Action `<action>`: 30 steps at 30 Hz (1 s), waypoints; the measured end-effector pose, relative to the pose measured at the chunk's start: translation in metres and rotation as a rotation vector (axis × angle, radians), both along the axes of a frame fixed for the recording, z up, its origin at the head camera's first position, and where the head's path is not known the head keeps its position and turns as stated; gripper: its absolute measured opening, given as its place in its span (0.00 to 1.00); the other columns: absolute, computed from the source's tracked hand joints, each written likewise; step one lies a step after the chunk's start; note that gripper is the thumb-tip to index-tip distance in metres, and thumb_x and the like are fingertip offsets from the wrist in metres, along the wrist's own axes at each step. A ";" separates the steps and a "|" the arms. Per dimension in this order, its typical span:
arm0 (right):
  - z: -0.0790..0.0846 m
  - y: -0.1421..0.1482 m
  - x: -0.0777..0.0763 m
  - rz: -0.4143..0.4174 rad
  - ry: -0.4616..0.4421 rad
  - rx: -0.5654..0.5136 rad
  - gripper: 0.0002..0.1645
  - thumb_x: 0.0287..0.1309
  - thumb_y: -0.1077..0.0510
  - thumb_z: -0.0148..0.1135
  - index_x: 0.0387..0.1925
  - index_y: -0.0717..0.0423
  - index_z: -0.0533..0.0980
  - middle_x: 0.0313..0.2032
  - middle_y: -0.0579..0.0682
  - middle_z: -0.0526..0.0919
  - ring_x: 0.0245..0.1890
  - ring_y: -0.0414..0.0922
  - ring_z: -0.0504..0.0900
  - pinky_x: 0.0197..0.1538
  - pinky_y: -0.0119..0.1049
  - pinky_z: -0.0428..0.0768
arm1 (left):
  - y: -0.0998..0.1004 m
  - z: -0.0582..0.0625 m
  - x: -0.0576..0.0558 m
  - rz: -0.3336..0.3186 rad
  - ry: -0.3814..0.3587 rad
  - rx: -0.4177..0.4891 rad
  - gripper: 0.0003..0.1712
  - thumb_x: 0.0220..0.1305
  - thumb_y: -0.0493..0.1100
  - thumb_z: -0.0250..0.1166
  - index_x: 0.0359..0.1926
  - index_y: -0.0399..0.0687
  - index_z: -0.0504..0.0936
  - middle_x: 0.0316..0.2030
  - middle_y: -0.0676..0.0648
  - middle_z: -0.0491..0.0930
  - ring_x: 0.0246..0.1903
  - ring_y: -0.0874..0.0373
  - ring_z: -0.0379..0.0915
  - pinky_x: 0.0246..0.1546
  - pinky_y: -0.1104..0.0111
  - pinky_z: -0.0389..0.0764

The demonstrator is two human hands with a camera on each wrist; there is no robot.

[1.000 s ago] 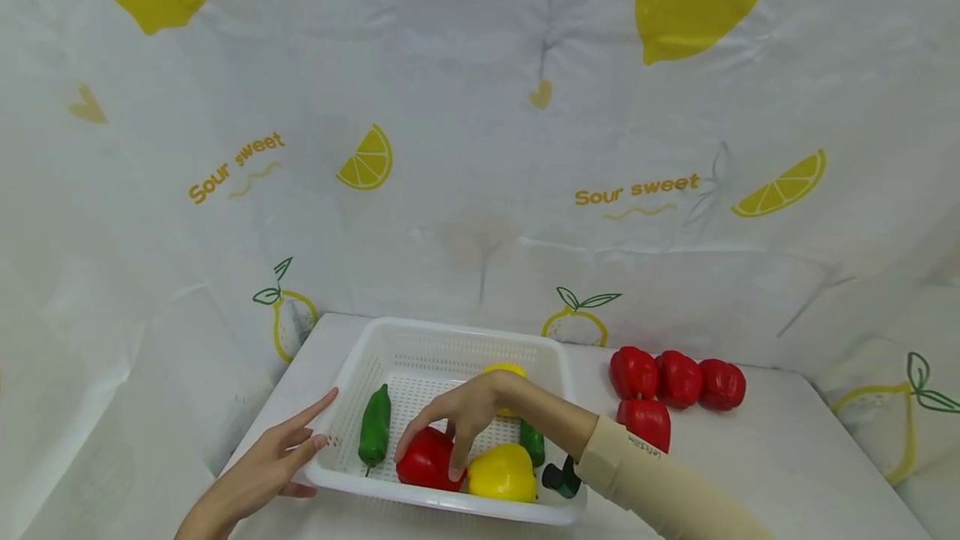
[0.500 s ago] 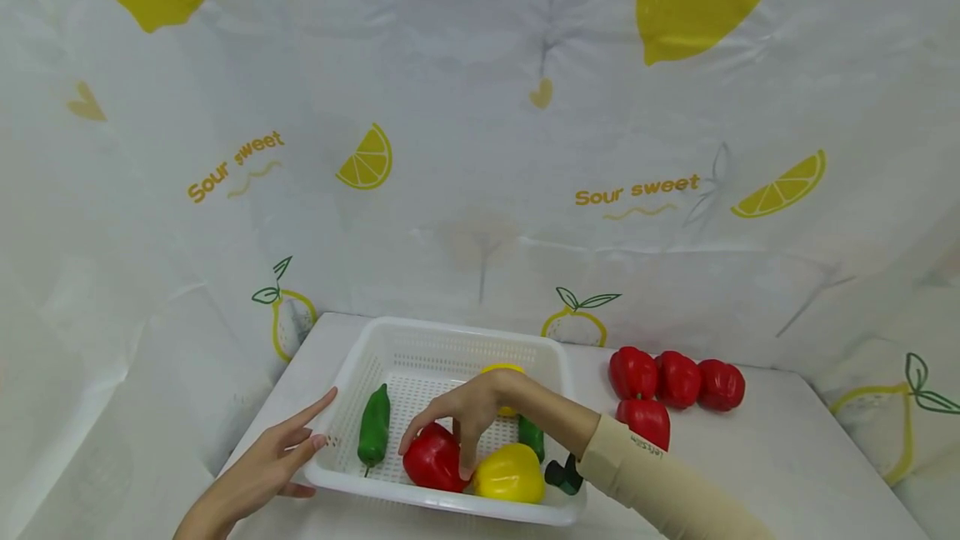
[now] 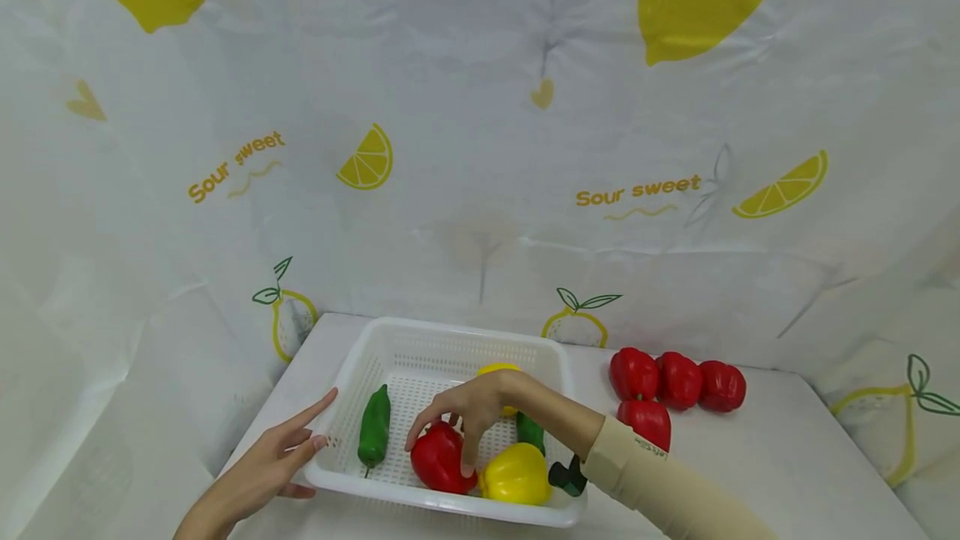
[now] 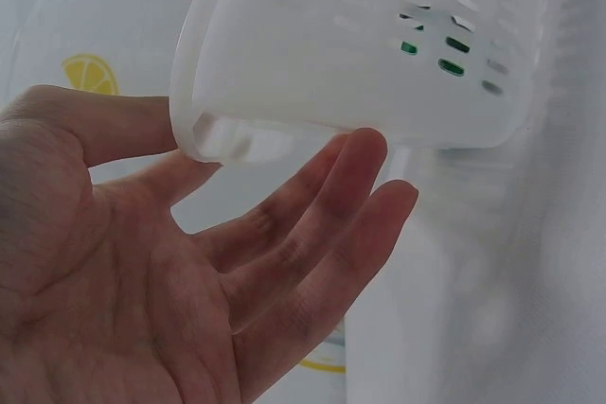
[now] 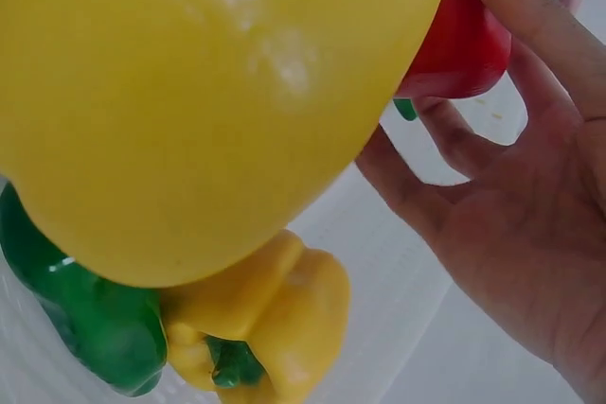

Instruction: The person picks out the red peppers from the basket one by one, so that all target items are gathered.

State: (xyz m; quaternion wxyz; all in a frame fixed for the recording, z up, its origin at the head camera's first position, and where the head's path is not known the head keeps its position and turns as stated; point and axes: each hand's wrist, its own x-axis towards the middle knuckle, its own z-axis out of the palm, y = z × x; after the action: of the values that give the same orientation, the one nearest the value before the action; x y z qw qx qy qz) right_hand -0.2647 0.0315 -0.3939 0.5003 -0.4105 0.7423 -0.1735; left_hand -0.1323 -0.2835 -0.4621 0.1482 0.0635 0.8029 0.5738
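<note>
In the head view, a white slotted plastic basket [image 3: 450,326] holds several peppers. My right hand [image 3: 472,411] reaches down into it, thumb and fingers curled round a red bell pepper [image 3: 438,465] at the front. Right against that lies a yellow bell pepper [image 3: 517,476], which looms large in the right wrist view. A long green pepper [image 3: 374,427] sits apart at the left. My left hand [image 4: 189,243] is at the basket's left corner with fingers extended, touching the rim; three fingers spread under the basket's edge in the left wrist view.
Behind my right forearm, partly hidden, are a second yellow bell pepper [image 5: 284,314] and a green pepper [image 5: 104,328]. Several red bell peppers [image 3: 678,379] cluster on the white table [image 3: 750,457] right of the basket. A lemon-print cloth [image 3: 480,190] hangs behind. A dark object [image 3: 567,477] shows beside my right sleeve.
My right hand has shifted slightly rightward with the red bell pepper, which has turned a little. The front yellow bell pepper has slid right as well. My left hand stays in place.
</note>
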 end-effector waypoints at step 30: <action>0.040 0.035 -0.002 -0.040 0.046 -0.286 0.47 0.54 0.62 0.74 0.76 0.41 0.70 0.72 0.44 0.75 0.65 0.36 0.76 0.61 0.35 0.87 | 0.000 0.000 0.000 0.003 -0.011 -0.002 0.42 0.85 0.50 0.57 0.89 0.53 0.49 0.76 0.18 0.64 0.59 0.41 0.82 0.42 0.48 0.93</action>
State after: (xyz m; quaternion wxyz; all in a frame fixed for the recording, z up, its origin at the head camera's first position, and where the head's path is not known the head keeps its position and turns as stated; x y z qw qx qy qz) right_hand -0.2672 0.0663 -0.3536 0.4160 -0.4666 0.7293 -0.2781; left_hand -0.1318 -0.2832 -0.4621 0.1518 0.0590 0.8029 0.5734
